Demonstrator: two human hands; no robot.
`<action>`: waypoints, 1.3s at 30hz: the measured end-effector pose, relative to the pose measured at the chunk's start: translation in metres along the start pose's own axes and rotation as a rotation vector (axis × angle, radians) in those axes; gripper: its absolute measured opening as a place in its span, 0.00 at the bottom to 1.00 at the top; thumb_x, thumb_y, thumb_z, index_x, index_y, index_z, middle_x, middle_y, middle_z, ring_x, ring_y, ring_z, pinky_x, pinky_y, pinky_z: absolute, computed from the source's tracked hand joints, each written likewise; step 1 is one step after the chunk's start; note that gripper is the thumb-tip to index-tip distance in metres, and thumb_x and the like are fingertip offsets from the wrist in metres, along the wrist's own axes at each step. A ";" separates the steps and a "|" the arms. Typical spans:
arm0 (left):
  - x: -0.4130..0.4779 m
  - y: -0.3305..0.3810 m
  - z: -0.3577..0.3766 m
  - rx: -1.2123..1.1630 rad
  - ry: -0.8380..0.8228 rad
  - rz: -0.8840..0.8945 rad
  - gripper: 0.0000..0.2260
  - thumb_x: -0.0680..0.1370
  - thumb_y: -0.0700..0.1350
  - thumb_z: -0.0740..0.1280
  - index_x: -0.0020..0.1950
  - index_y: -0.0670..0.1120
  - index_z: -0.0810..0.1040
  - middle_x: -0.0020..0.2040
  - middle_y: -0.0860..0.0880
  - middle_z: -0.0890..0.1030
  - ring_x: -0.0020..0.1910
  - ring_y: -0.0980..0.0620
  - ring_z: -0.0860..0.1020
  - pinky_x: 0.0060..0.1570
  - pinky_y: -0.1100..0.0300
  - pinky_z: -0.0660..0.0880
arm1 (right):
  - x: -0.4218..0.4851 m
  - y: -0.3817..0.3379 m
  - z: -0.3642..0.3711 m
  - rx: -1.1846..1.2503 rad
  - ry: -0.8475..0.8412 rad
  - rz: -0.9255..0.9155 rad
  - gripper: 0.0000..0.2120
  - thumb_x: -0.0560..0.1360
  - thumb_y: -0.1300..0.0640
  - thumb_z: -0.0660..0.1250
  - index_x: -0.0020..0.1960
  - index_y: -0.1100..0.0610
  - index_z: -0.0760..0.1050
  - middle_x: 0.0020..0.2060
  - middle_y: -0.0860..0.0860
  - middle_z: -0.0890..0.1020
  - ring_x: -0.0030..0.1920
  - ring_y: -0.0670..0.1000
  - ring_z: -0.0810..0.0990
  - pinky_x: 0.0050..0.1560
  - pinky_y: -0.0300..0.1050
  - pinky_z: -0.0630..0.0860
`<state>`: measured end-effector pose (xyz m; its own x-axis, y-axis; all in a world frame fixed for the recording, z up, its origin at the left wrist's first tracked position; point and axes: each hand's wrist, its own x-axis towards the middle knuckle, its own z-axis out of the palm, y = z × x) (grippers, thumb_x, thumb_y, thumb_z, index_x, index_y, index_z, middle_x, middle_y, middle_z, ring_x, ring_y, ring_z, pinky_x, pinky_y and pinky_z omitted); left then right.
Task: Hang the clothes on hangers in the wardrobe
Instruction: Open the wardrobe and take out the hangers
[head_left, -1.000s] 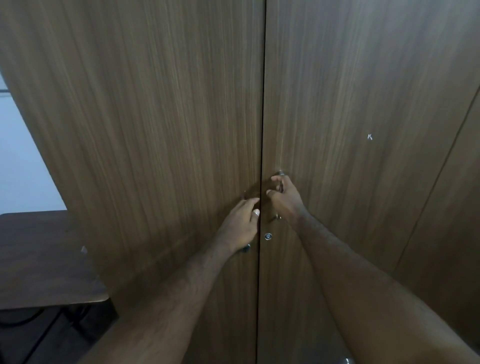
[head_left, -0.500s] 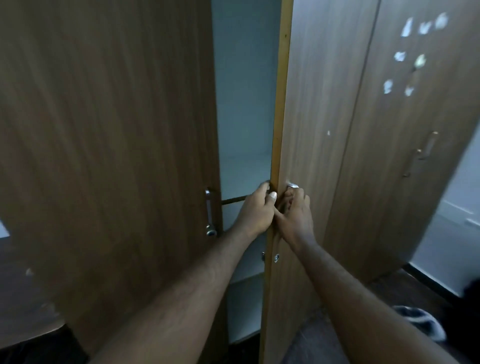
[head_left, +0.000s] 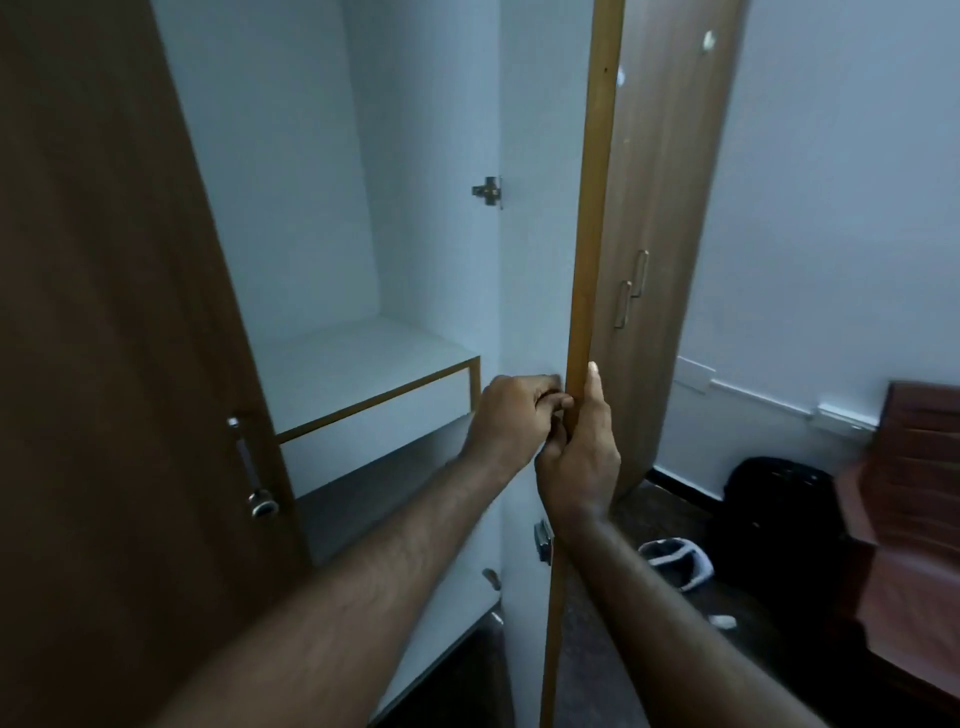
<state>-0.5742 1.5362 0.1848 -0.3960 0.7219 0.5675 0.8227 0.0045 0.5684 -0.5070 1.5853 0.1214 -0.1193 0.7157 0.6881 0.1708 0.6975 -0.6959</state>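
Wardrobe (head_left: 291, 182) directly ahead, interior showing a white shelf (head_left: 363, 358). No clothes, hangers or rail in view. Right hand (head_left: 582, 457) wraps the free edge of the right door (head_left: 589, 249), thumb lying up along it. Left hand (head_left: 514, 415) is curled on the same edge from the inner side. Door judged a stiff panel, light on its hinges; a mid-height edge grip suits.

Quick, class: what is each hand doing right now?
Left hand: fingers curled, gripping the edge of the right door from inside.
Right hand: grips the same edge from outside, thumb straight.
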 end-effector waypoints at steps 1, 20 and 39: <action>0.004 0.005 0.014 -0.003 0.007 0.022 0.08 0.81 0.47 0.65 0.53 0.45 0.82 0.46 0.49 0.85 0.40 0.56 0.80 0.42 0.63 0.78 | 0.006 0.008 -0.008 -0.008 0.025 -0.004 0.38 0.77 0.65 0.64 0.80 0.48 0.52 0.62 0.53 0.78 0.56 0.54 0.80 0.50 0.53 0.79; 0.138 0.076 0.214 0.030 -0.459 0.007 0.37 0.78 0.34 0.60 0.81 0.54 0.46 0.81 0.50 0.43 0.79 0.48 0.52 0.70 0.57 0.64 | 0.181 0.186 -0.108 -0.181 -0.094 0.226 0.49 0.77 0.71 0.54 0.71 0.24 0.36 0.58 0.57 0.70 0.45 0.49 0.75 0.38 0.39 0.70; 0.108 -0.043 0.097 0.414 -0.336 -0.239 0.15 0.79 0.41 0.60 0.66 0.40 0.72 0.62 0.42 0.75 0.60 0.43 0.75 0.57 0.49 0.75 | 0.097 0.119 0.048 0.150 -0.500 0.087 0.32 0.74 0.59 0.68 0.76 0.52 0.62 0.63 0.46 0.73 0.60 0.47 0.75 0.62 0.43 0.74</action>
<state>-0.6126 1.6810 0.1638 -0.4942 0.8475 0.1935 0.8443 0.4150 0.3389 -0.5454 1.7390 0.0954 -0.5689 0.6746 0.4704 0.0635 0.6063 -0.7927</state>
